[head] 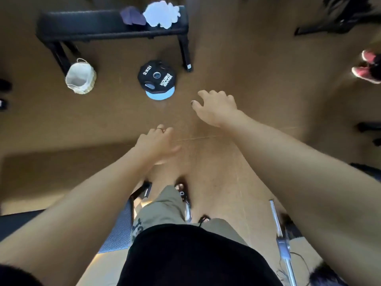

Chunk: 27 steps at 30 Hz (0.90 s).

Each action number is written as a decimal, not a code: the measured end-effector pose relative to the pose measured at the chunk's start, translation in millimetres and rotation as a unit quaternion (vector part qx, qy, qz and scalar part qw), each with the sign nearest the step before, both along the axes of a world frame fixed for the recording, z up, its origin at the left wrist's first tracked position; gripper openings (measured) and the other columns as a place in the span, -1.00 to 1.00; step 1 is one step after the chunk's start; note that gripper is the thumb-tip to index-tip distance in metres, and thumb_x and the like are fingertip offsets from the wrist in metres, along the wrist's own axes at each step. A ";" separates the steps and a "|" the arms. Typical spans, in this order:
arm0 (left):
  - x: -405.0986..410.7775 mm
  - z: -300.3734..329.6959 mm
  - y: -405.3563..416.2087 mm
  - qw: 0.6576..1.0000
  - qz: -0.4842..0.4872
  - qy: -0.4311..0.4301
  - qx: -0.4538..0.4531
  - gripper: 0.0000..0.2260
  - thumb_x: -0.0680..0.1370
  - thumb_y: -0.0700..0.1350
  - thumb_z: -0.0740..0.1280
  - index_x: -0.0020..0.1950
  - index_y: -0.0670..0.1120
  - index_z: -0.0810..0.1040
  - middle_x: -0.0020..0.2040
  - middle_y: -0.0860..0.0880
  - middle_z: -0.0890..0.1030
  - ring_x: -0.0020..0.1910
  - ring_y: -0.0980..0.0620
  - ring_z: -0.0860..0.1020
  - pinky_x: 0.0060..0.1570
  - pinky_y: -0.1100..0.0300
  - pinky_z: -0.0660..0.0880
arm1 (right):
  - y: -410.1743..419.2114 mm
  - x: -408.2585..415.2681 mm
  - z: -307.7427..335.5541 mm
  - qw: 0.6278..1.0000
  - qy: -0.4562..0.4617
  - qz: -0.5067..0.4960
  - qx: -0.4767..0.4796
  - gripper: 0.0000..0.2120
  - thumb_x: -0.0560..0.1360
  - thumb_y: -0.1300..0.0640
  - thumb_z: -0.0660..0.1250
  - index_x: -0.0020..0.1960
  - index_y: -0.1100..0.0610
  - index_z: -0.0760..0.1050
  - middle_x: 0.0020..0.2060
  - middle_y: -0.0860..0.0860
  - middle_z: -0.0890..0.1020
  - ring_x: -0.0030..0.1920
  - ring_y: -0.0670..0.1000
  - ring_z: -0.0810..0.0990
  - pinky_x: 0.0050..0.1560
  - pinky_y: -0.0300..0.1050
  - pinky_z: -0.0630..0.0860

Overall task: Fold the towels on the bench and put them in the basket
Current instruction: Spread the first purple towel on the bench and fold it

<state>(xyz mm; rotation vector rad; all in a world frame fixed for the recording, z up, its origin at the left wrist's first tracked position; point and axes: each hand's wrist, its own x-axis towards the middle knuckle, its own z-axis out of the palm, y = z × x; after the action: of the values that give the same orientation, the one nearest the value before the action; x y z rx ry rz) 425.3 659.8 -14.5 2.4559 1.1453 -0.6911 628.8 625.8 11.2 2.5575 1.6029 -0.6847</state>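
Both arms are stretched forward over the brown floor, and nothing is held. The left hand point(156, 141) is loosely spread with a ring on one finger; the right hand point(216, 106) is opened, its fingers curved and apart.

Well beyond the fingertips, a long black padded bench on dark metal legs point(82, 23) is seen, and on its right end two crumpled towels lie touching: a soft white, fluffy towel point(160, 14) and, on its left, a smaller dusky purple towel point(132, 15). Ahead and left of the left fingers, beside a bench leg, a pale woven basket with a cloth lining and thin rope handles point(80, 77) stands on the floor, apparently empty. Between the fingers and the bench a black round weight plate point(157, 76) rests on a light blue disc point(159, 94).

The step in hand is judged to be the approach. The plates should be stepped around, and one towel should be lifted by two corners so the limp cloth can be shaken flat before folding.
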 end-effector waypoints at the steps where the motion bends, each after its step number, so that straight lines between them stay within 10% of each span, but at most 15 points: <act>1: 4.3 -1.2 16.4 1.000 0.015 -0.003 0.002 -0.41 0.60 0.29 0.15 0.54 0.01 0.24 0.55 -0.11 0.28 0.47 -0.17 0.33 0.32 -0.15 0.39 | 23.4 4.8 -0.6 1.000 -0.001 0.013 0.000 -0.44 0.66 -0.23 -0.06 0.58 -0.02 0.24 0.45 0.09 0.43 0.44 0.21 0.34 0.42 0.18 0.23; 27: 152.9 -12.8 540.4 0.981 0.191 -0.007 0.008 -0.40 0.62 0.29 0.13 0.57 0.02 0.20 0.52 -0.11 0.30 0.42 -0.15 0.38 0.29 -0.09 0.38 | 615.8 147.6 -43.1 0.978 -0.006 0.208 0.011 -0.48 0.68 -0.20 0.00 0.54 0.03 0.29 0.44 0.12 0.47 0.41 0.24 0.39 0.39 0.22 0.27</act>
<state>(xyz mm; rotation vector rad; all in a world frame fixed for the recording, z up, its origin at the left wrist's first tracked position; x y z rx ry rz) 578.2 1200.2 -27.3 2.1541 1.5628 -0.5454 776.4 1241.6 -31.9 2.1209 2.0554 -0.6081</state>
